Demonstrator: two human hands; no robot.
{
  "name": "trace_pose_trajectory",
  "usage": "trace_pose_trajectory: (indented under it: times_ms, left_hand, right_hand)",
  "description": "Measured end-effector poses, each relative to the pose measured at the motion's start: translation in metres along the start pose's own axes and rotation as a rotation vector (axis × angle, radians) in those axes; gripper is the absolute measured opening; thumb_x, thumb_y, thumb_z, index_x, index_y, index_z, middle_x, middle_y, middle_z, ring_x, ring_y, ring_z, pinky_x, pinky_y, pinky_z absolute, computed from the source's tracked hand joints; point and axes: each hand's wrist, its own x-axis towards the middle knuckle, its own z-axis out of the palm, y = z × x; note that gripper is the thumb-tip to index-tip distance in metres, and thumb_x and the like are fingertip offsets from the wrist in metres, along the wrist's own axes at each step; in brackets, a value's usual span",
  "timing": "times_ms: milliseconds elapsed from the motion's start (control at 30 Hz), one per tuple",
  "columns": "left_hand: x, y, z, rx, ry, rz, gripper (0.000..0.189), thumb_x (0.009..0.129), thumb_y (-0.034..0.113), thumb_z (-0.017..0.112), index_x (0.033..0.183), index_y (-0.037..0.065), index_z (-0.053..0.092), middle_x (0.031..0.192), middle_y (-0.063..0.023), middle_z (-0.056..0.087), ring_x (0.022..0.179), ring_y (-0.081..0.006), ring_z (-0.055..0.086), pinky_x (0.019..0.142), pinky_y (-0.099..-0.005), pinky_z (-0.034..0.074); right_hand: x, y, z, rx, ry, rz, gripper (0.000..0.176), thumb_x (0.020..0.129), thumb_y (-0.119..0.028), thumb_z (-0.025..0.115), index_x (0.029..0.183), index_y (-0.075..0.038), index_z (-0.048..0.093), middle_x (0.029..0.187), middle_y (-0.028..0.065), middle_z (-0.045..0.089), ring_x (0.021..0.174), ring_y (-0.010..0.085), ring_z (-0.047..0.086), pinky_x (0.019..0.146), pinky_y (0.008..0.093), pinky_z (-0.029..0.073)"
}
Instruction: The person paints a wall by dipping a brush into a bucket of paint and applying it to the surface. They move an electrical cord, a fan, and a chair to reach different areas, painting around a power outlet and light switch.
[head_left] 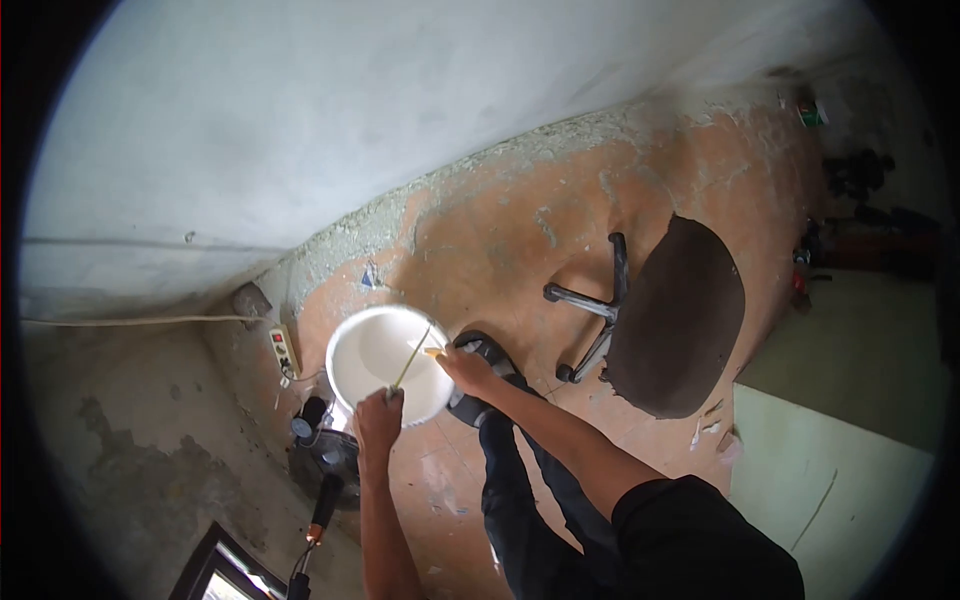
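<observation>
A round white bucket [338, 372] stands on the floor ahead of my feet, its inside pale. Over its near left rim, my left hand [378, 420] is closed round a thin yellow-green stick [411, 361] that slants up across the opening. My right hand [466, 370], at the bucket's right rim, is closed on a small tool with an orange-yellow end [434, 351]. The tool's pale tip points left, close to the stick; its exact kind I cannot tell.
An office chair with a dark seat [680, 320] stands to the right. Left of the bucket are a power strip [283, 350] and a dark machine with a gauge [302, 427]. A pale green cabinet [830, 480] is at lower right. A white wall [320, 110] runs behind.
</observation>
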Motion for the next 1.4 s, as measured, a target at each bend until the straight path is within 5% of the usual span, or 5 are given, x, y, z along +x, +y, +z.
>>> trace_pose_trajectory:
  times_ms: [300, 467, 667, 833, 1400]
  left_hand:
    - [-0.162, 0.061, -0.023, -0.125, -0.003, -0.028, 0.036, 0.083, 0.035, 0.057, 0.075, 0.000, 0.062, 0.065, -0.0220, 0.058, 0.066, -0.0404, 0.059, 0.060, -0.0456, 0.044]
    - [-0.246, 0.103, -0.034, -0.118, -0.021, 0.028, 0.038, 0.082, 0.036, 0.059, 0.076, -0.002, 0.062, 0.064, -0.0219, 0.058, 0.066, -0.0387, 0.061, 0.060, -0.0441, 0.045]
    - [-0.340, 0.168, -0.054, -0.074, 0.003, 0.225, 0.042, 0.089, 0.038, 0.054, 0.096, -0.003, 0.059, 0.081, -0.0207, 0.062, 0.076, -0.0312, 0.061, 0.065, -0.0410, 0.047]
    - [-0.400, 0.236, -0.066, -0.103, 0.063, 0.142, 0.038, 0.086, 0.031, 0.057, 0.076, -0.006, 0.057, 0.060, -0.0200, 0.053, 0.055, -0.0249, 0.052, 0.057, -0.0391, 0.041]
    - [-0.444, 0.382, -0.043, -0.491, -0.162, 0.304, 0.033, 0.090, 0.028, 0.057, 0.063, 0.014, 0.045, 0.051, 0.0089, 0.032, 0.042, -0.0019, 0.026, 0.039, -0.0228, 0.020]
  right_hand:
    - [-0.133, -0.028, -0.060, 0.210, 0.233, 0.072, 0.018, 0.078, -0.005, 0.052, 0.094, -0.002, 0.058, 0.091, 0.0157, 0.053, 0.085, 0.0312, 0.058, 0.075, 0.0397, 0.048]
    - [-0.232, -0.063, -0.184, 0.376, 0.033, 0.254, 0.023, 0.085, -0.006, 0.046, 0.099, 0.006, 0.059, 0.131, 0.0144, 0.046, 0.096, 0.0319, 0.060, 0.082, 0.0369, 0.050]
    - [-0.327, -0.059, -0.203, 0.572, 0.343, 0.156, 0.020, 0.085, -0.012, 0.056, 0.100, 0.000, 0.062, 0.119, 0.0154, 0.052, 0.091, 0.0314, 0.061, 0.076, 0.0371, 0.050]
    - [-0.409, -0.069, -0.268, 0.745, 0.654, 0.015, 0.021, 0.085, -0.016, 0.061, 0.104, -0.007, 0.064, 0.084, 0.0126, 0.050, 0.071, 0.0279, 0.058, 0.063, 0.0373, 0.047]
    - [-0.576, -0.017, -0.347, 0.547, 1.019, 0.121, 0.017, 0.084, -0.016, 0.062, 0.093, -0.002, 0.061, 0.078, 0.0132, 0.051, 0.068, 0.0284, 0.055, 0.061, 0.0375, 0.044]
